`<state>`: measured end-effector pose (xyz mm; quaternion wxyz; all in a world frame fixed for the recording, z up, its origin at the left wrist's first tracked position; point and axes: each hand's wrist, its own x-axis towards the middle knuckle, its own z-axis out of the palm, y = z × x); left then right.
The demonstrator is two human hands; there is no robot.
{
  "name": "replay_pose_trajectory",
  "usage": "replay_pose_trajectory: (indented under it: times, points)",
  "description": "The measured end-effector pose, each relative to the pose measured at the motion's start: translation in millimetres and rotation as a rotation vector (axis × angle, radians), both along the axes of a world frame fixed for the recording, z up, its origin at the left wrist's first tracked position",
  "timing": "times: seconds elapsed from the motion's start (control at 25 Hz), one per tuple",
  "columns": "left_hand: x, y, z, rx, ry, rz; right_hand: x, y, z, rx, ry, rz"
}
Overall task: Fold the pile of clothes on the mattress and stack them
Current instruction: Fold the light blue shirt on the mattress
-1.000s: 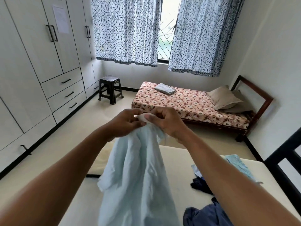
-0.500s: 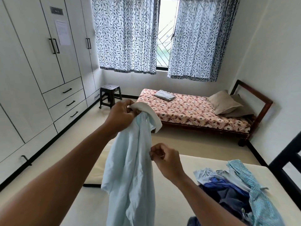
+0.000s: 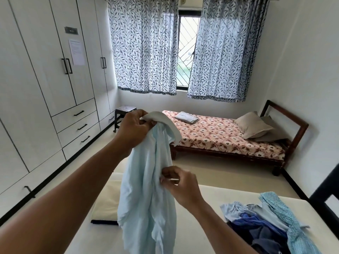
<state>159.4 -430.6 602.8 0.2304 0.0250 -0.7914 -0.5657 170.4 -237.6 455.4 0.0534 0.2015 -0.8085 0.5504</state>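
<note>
left hand (image 3: 133, 130) grips shirt (image 3: 146, 189) collar; right hand (image 3: 180, 187) pinches front edge.

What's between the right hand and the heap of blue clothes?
Head view: only bare cream mattress between right hand, pinching a pale blue shirt, and heap.

Left grip (image 3: 132, 129), right grip (image 3: 181, 187): bare hands. Left forearm (image 3: 73, 189) and right forearm (image 3: 220, 226) bare over full visible length, to the lower edge of view.
</note>
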Motion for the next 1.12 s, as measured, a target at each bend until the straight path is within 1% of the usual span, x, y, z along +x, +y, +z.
replay_pose_trajectory:
  times: [0.08,0.16,0.28,0.36,0.44,0.52,0.6,0.72,0.8,0.88,0.92,1.0,1.04,1.12]
  points:
    - [2,3,3,0.056,0.019,-0.026,-7,-6,0,-0.081,-0.003,-0.041]
    - [4,7,5,0.113,0.04,-0.05,-13,-14,5,-0.131,-0.016,-0.028]
    - [4,12,7,0.126,0.053,-0.063,-14,-31,11,-0.07,-0.045,0.034]
    - [3,11,6,0.131,0.044,-0.058,-19,-36,11,-0.039,-0.018,0.039]
    - [3,8,5,0.149,0.036,-0.055,-28,-31,8,-0.085,0.037,-0.041]
    - [4,4,5,0.144,0.028,-0.043,-34,-23,2,-0.074,0.057,-0.11]
    - [5,3,5,0.126,0.022,-0.061,-34,-27,-2,-0.051,0.052,-0.076]
    - [3,-5,3,0.118,0.004,-0.094,-44,-22,-10,-0.017,0.15,-0.015]
    - [4,-22,2,0.103,-0.031,-0.09,-64,-3,-11,-0.04,0.109,0.011]
    - [5,-38,-1,0.045,-0.078,-0.064,-84,22,0,-0.063,0.041,0.015]
    - [6,-44,-3,0.016,-0.094,-0.054,-90,30,7,-0.089,0.045,0.015]
    - [6,-51,-8,0.006,-0.118,-0.038,-92,32,21,-0.199,0.055,0.003]
    - [4,-53,-10,0.01,-0.129,-0.027,-89,29,27,-0.23,0.029,0.007]
    - [2,-54,-13,0.025,-0.142,-0.006,-78,27,31,-0.137,-0.004,0.05]
